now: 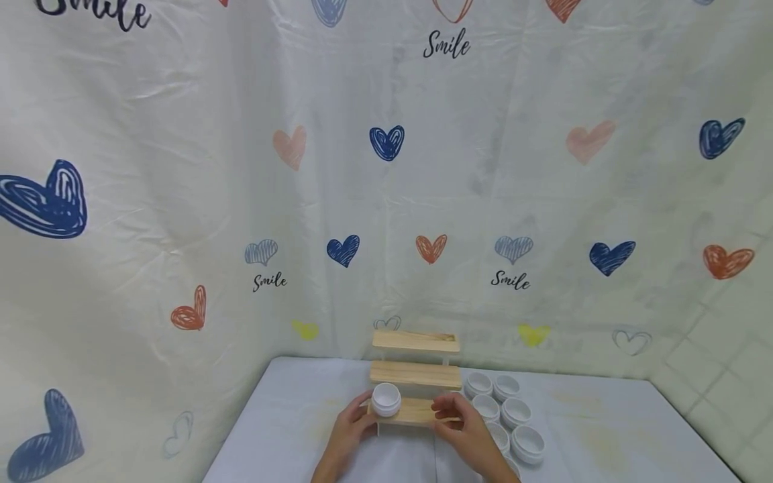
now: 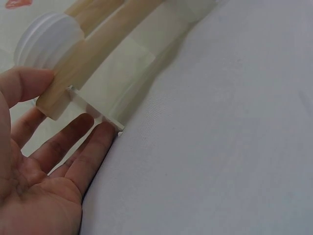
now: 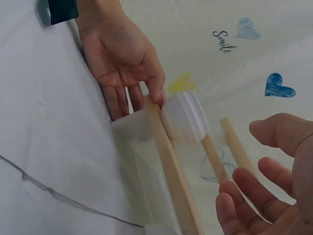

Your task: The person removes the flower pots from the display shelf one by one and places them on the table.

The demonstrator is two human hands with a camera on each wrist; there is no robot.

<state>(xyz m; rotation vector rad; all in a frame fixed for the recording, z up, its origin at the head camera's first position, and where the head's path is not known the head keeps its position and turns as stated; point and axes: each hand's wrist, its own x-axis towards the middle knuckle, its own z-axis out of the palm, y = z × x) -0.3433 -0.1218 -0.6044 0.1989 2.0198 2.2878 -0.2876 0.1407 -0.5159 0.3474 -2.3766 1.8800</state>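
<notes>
A three-step wooden display stand (image 1: 415, 374) with clear supports stands near the back of the table. One white round jar (image 1: 386, 400), lidless in the head view, sits at the left end of its lowest step (image 1: 415, 412). My left hand (image 1: 350, 424) grips that end of the step, thumb beside the jar in the left wrist view and the other fingers below and behind the board (image 2: 57, 100). Near the right end of the same step is my right hand (image 1: 465, 429), fingers loosely bent, with nothing between thumb and fingers in the right wrist view.
Several more white jars (image 1: 527, 443) stand in two columns right of the stand, partly behind my right forearm. A white cloth (image 1: 580, 429) covers the table. Behind it hangs a pale curtain (image 1: 459, 194) printed with hearts.
</notes>
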